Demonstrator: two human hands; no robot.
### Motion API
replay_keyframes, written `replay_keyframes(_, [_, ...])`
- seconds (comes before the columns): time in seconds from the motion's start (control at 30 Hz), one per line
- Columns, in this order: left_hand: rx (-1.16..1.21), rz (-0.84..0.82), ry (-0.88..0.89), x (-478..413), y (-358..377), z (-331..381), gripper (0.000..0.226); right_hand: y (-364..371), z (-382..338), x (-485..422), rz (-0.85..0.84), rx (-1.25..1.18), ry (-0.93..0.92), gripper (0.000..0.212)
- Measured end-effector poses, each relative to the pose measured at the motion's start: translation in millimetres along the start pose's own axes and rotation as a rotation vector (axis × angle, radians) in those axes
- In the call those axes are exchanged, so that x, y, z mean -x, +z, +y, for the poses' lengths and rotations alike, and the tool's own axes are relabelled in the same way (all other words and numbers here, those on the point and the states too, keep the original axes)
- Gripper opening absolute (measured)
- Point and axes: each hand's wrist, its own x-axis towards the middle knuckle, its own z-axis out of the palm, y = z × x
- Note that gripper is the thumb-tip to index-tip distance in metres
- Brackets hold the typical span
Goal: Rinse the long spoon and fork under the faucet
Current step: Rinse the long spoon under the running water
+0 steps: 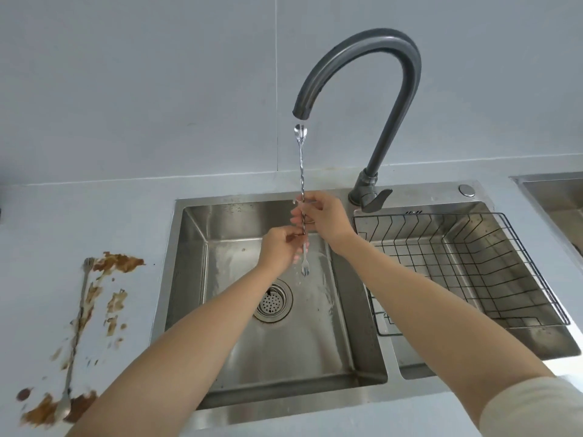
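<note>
The long spoon and fork (302,197), a single twisted-shaft utensil with a spoon bowl at one end and a small fork at the other, was held upright over the left basin of the double sink (189,279). Its spoon bowl sat just below the spout of the grey gooseneck faucet (372,55), and the fork end hung down above the basin floor, near the drain strainer (273,300).

The right hand (321,217) was closed around the shaft at mid-length. The left hand (279,247) pinched the shaft just below it, fingertips on the metal. Water appeared to run down the shaft (the stream was thin and hard to separate from the steel).

In my judgement the step would go best with the bowl kept directly in the stream and the shaft turned between the fingers, so that the twisted grooves were flushed all round. The grip should then shift so that the covered mid-section and the fork tines were rinsed too.

A second, similar utensil (77,335) lay on the counter (94,216) at the left, among brown sauce smears (118,263), and remained to be washed. A wire basket (467,263) occupied the right basin.

No brand, label or legible writing was observed; small marks on the sink rim behind the basket could not be read.
</note>
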Motion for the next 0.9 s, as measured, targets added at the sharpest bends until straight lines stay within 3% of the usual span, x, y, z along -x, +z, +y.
replay_keyframes(0.13, [-0.029,-0.046,-0.07,19.7,22.6,-23.0,0.018,-7.2,39.0,8.0,0.042,0.146,0.062,0.02])
replay_keyframes(0.27, [-0.065,-0.065,-0.173,29.6,47.4,-60.9,0.043,-13.6,78.9,14.3,0.067,0.27,0.195,0.02])
replay_keyframes(0.4, [-0.203,-0.117,-0.254,36.3,70.2,-90.1,0.018,-19.2,119.7,16.3,0.075,0.385,0.313,0.018])
replay_keyframes(0.7, [-0.37,-0.136,-0.375,34.4,119.5,-135.1,0.019,-26.3,205.7,-0.8,0.076,0.685,0.509,0.016])
replay_keyframes(0.9, [-0.388,-0.172,-0.49,25.1,133.7,-163.1,0.024,-19.5,241.0,-2.9,0.074,0.957,0.453,0.018])
